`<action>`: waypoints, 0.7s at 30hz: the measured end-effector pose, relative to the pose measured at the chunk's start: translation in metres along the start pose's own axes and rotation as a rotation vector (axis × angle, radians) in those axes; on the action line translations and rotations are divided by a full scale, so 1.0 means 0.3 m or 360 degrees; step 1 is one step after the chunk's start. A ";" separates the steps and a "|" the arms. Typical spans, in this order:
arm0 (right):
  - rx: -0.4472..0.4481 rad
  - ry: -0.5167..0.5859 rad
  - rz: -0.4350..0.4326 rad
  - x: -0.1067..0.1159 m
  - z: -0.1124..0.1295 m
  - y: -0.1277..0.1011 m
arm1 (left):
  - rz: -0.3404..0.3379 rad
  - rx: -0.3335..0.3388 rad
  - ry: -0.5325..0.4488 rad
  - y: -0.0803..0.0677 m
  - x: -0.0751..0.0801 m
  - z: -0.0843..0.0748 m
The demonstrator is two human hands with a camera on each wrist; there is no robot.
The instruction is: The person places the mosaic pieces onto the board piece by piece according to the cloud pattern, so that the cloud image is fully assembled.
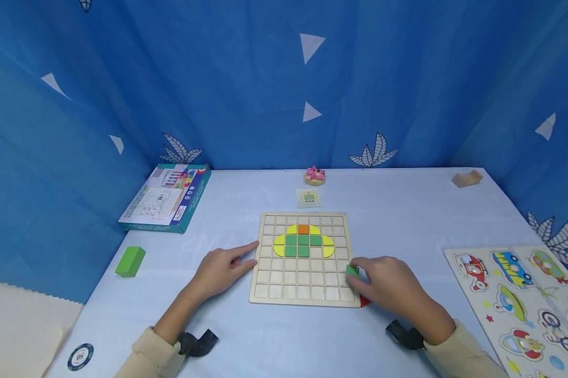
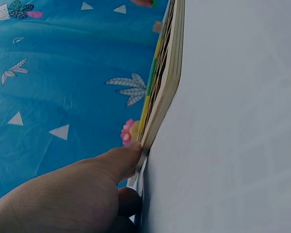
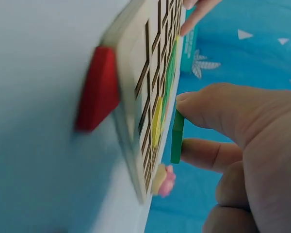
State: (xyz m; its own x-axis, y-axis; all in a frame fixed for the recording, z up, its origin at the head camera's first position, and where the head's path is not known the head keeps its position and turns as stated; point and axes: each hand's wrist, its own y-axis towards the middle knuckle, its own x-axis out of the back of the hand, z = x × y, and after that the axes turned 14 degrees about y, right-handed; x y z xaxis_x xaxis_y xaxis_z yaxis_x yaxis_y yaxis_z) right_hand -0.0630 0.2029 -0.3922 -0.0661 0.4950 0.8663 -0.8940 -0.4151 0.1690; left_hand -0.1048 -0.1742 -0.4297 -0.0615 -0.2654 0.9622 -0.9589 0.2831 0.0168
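A wooden grid board [image 1: 276, 292] lies flat on the table. On it sit green square tiles [image 1: 303, 240], yellow rounded tiles [image 1: 328, 241] and an orange square [image 1: 303, 229]; the cell at the right of the lower green row is bare. At the board's left edge, my left hand [image 1: 221, 271] touches the rim with extended forefinger and thumb. Over the lower right edge, my right hand [image 1: 389, 281] pinches a green square tile [image 3: 177, 138] between thumb and finger, above the board's surface. A red piece [image 3: 99, 90] lies against the board's edge below that hand.
Behind the board are a small pattern card [image 1: 309, 198] and a pink figure [image 1: 315, 176]. A game box [image 1: 163, 199], a green block [image 1: 130, 261] and a round chip [image 1: 80, 357] lie to the left. A picture puzzle board [image 1: 492, 325] occupies the right side.
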 end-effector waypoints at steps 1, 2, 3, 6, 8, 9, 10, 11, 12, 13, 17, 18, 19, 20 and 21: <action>0.0034 -0.0006 0.0003 -0.004 0.005 0.011 | 0.0005 -0.0001 0.0000 -0.001 -0.001 0.000; 0.0069 -0.0008 0.0002 -0.009 0.008 0.022 | 0.0003 -0.0006 -0.0003 -0.001 -0.002 0.000; 0.0101 -0.0006 0.0004 -0.014 0.011 0.033 | -0.0003 -0.0010 -0.0006 -0.002 -0.003 -0.001; 0.0161 0.0023 0.0021 -0.028 0.017 0.065 | -0.0024 -0.0013 -0.0007 -0.003 -0.002 -0.001; 0.0153 0.0067 0.0044 -0.037 0.020 0.087 | -0.0029 -0.0013 -0.0007 -0.004 0.000 -0.002; 0.0142 0.0085 0.0055 -0.041 0.023 0.098 | -0.0029 -0.0014 -0.0007 -0.004 0.000 -0.002; 0.0134 0.0101 0.0060 -0.045 0.025 0.109 | -0.0028 -0.0015 -0.0007 -0.005 0.000 -0.002; 0.0132 0.0122 0.0060 -0.050 0.028 0.120 | -0.0027 -0.0016 -0.0009 -0.005 0.000 -0.001; 0.0126 0.0140 0.0063 -0.056 0.031 0.131 | -0.0023 -0.0015 -0.0010 -0.005 -0.001 0.000; 0.0123 0.0154 0.0072 -0.061 0.034 0.142 | -0.0019 -0.0012 -0.0010 -0.006 -0.002 0.000; 0.0125 0.0178 0.0123 -0.078 0.054 0.178 | 0.0004 0.0004 -0.0007 -0.010 -0.004 0.004; 0.0123 0.0170 0.0137 -0.082 0.058 0.185 | 0.0008 0.0004 -0.0004 -0.010 -0.005 0.004; 0.0124 0.0162 0.0142 -0.084 0.062 0.193 | 0.0005 -0.0001 -0.0001 -0.009 -0.005 0.005; 0.0128 0.0150 0.0138 -0.087 0.064 0.200 | -0.0003 -0.0008 0.0001 -0.007 -0.006 0.005; 0.0129 0.0139 0.0131 -0.089 0.065 0.207 | -0.0013 -0.0016 0.0001 -0.004 -0.006 0.005</action>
State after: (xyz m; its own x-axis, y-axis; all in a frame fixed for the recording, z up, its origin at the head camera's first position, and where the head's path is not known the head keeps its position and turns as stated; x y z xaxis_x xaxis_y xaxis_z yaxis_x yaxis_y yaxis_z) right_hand -0.1081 0.1490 -0.3958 -0.1794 0.5199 0.8352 -0.8453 -0.5158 0.1395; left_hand -0.1038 -0.1755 -0.4319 -0.0539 -0.2673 0.9621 -0.9566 0.2900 0.0270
